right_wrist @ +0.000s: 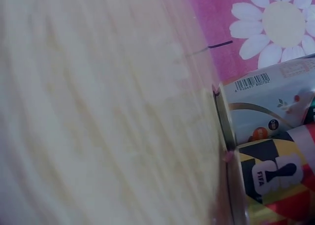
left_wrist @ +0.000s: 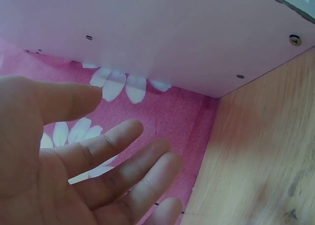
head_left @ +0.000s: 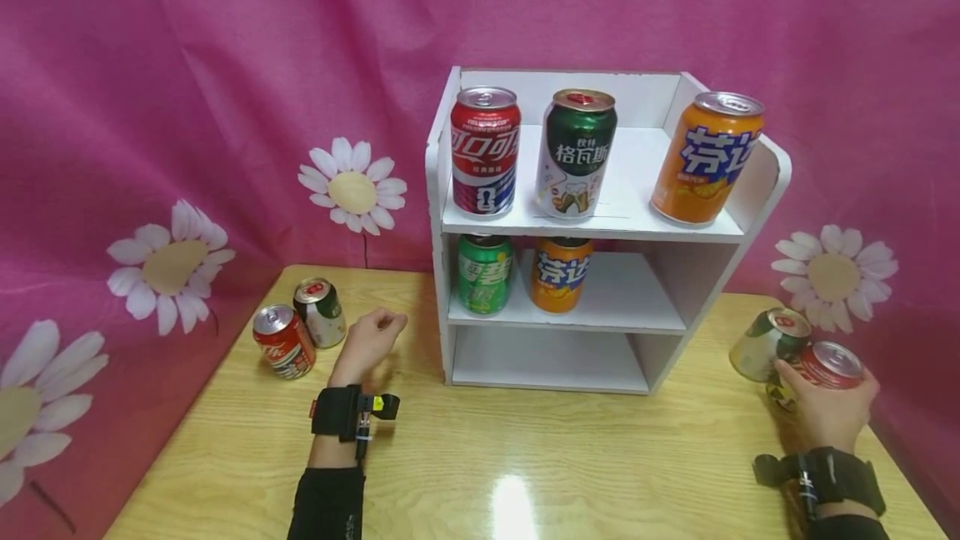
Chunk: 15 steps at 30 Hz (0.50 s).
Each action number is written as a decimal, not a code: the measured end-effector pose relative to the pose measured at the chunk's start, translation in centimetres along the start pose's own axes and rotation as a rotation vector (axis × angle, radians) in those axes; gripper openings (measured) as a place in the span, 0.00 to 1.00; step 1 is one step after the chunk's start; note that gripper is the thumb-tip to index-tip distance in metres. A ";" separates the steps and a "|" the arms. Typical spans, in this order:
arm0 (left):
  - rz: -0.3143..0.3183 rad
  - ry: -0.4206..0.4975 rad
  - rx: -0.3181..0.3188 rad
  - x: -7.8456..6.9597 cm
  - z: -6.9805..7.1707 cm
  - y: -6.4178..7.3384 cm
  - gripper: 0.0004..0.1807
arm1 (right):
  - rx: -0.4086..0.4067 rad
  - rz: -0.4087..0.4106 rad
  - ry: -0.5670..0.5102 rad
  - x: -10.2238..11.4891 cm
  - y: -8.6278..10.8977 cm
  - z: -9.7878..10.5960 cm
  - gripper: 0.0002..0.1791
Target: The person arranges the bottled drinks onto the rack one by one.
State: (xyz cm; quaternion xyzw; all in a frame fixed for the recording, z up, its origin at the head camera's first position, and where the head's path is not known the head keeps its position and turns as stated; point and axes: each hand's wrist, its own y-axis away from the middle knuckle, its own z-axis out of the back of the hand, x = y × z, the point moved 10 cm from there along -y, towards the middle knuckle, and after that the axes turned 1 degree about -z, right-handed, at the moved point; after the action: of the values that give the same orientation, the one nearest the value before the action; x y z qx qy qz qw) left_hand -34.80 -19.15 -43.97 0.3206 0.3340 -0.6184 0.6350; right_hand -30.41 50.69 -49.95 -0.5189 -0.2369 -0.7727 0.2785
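At the right of the table my right hand (head_left: 831,408) grips a red cola can (head_left: 831,363), thumb on its left side and fingers at its right. In the right wrist view, the cola can (right_wrist: 278,178) shows a FIFA print, beside the white-and-green kvass can (right_wrist: 266,102); the hand cannot be made out there. My left hand (head_left: 369,346) holds nothing, between the shelf and two cans on the left. Loosely bent fingers show on the left hand (left_wrist: 98,171) in its wrist view, near the shelf's side panel (left_wrist: 147,43).
A white shelf (head_left: 551,227) stands mid-table. On top are a cola can (head_left: 486,152), a kvass can (head_left: 577,155) and an orange can (head_left: 707,158); below, a green can (head_left: 485,275) and another orange can (head_left: 561,276). Left stand a cola can (head_left: 285,344) and a kvass can (head_left: 321,315).
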 end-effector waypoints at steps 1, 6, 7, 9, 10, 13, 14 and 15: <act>0.002 -0.001 -0.002 0.0 0.0 0.0 0.21 | 0.000 0.003 0.015 0.0 -0.1 0.0 0.63; 0.005 -0.010 -0.006 0.1 -0.2 0.1 0.21 | -0.001 0.004 0.073 0.3 -0.5 0.1 0.63; 0.005 -0.010 -0.006 0.1 -0.2 0.2 0.21 | -0.001 0.001 0.080 0.3 -0.6 0.1 0.63; 0.003 -0.009 -0.005 -0.1 -0.3 0.2 0.21 | -0.005 0.007 0.094 0.4 -0.6 0.2 0.63; 0.004 -0.008 -0.003 -0.1 -0.3 0.2 0.21 | -0.006 0.012 0.103 0.4 -0.6 0.3 0.63; 0.003 -0.002 -0.001 -0.3 -0.2 0.2 0.20 | 0.005 0.021 0.130 0.4 -0.4 0.4 0.62; 0.002 0.000 0.000 -0.4 -0.2 0.1 0.20 | 0.011 0.022 0.132 0.3 -0.3 0.4 0.62; 0.001 -0.001 0.000 -0.4 -0.1 0.1 0.21 | 0.018 0.015 0.124 0.3 -0.2 0.4 0.61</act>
State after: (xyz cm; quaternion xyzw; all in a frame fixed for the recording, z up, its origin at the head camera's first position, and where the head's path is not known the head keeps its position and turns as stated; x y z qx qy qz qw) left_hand -34.72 -18.81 -43.71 0.3205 0.3332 -0.6183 0.6356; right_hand -30.35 51.08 -49.58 -0.4692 -0.2225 -0.7991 0.3031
